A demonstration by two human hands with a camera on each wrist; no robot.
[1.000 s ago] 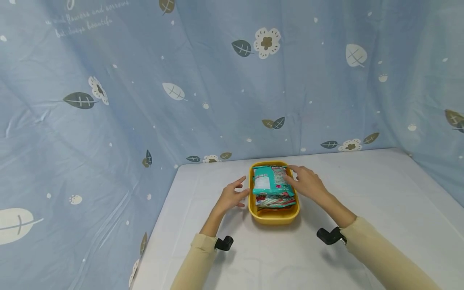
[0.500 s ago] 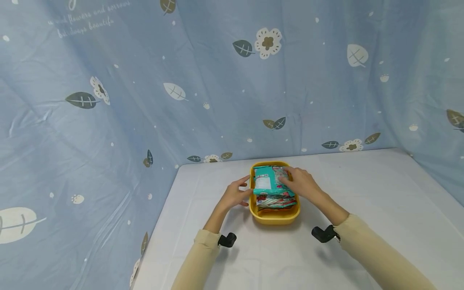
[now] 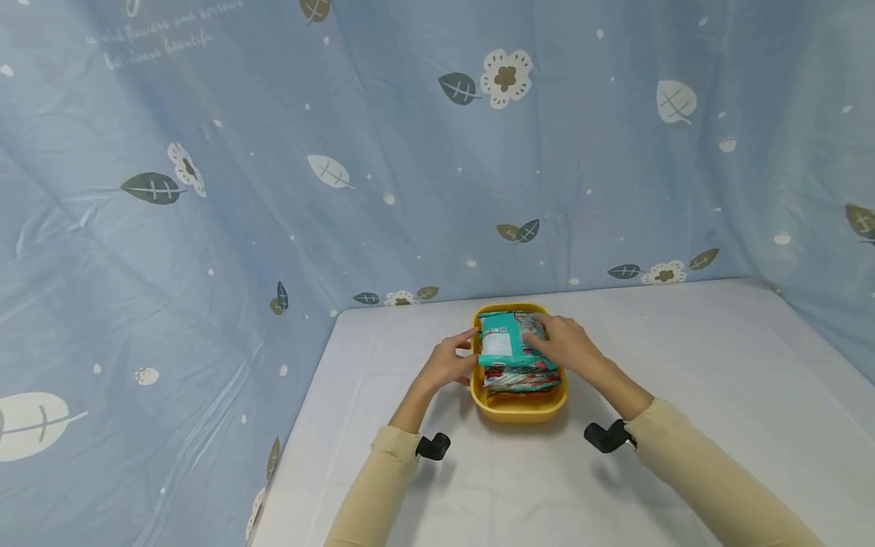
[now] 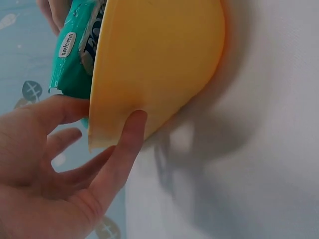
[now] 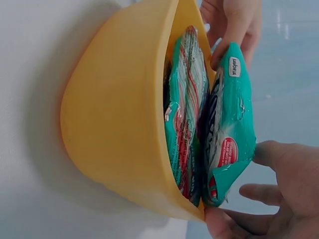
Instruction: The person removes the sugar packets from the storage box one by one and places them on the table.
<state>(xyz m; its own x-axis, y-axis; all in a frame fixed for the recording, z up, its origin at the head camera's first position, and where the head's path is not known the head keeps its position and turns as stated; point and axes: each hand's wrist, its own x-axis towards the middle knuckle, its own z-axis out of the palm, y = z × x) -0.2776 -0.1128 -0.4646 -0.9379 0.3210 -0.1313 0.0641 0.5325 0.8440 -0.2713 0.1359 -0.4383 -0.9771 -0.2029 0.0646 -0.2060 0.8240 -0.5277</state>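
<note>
At the centre of the head view, low in the frame, a yellow tub (image 3: 517, 407) stands on the white counter (image 3: 683, 365), filled with snack packets. Only the top teal packet (image 3: 506, 342) shows its face; the packets beneath (image 3: 519, 378) show only as a strip of red, white and green edges, and their number cannot be told. The print on the top packet is too small to read in the head view. In the right wrist view the tub (image 5: 114, 114) lies at the left of the frame, the teal packet (image 5: 229, 129) standing out beyond its rim, its lower corner hidden behind the thumb.

The right hand (image 3: 563, 343) lies over the right part of the top packet, fingers relaxed and slightly apart, the thumb at its near edge; whether they pinch or merely rest on it cannot be told. The left hand (image 3: 447, 363) is at the tub's left wall, fingers (image 4: 124, 144) loosely spread, one fingertip touching the yellow wall (image 4: 154, 64) and the thumb at the packet's end (image 4: 75, 55). The palm is cut off at the lower left of that frame. Both forearms, in beige sleeves (image 3: 379, 486), reach in from the bottom edge.
</note>
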